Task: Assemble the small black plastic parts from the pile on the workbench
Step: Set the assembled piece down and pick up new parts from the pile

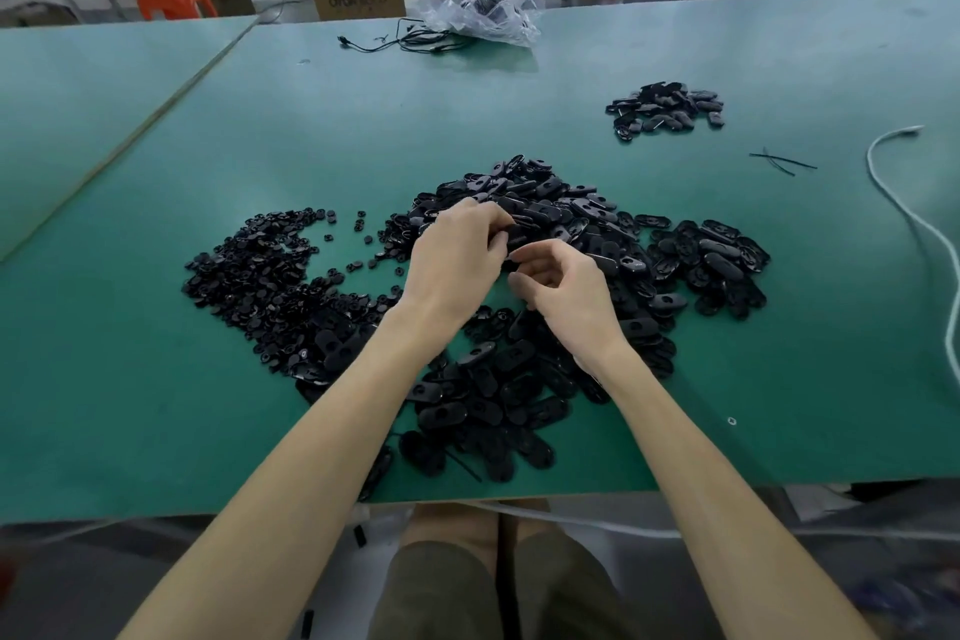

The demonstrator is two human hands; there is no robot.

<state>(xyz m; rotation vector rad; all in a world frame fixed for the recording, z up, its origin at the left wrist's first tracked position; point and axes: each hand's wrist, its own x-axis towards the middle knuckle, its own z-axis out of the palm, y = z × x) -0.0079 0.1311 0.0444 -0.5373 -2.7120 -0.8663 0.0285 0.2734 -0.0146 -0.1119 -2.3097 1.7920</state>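
- Left hand (457, 255) grips an oval part (519, 237) above the central pile (597, 218).
- Right hand (563, 288) curls its fingers, perhaps pinching something small; cannot tell.
- Best aligned squarely, then pressed.

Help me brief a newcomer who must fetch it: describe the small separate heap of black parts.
On the green workbench, look past the big black pile in the middle toward the far right. The small heap lies alone there, beyond two crossed thin black strips, the only cluster with bare green mat all around it.
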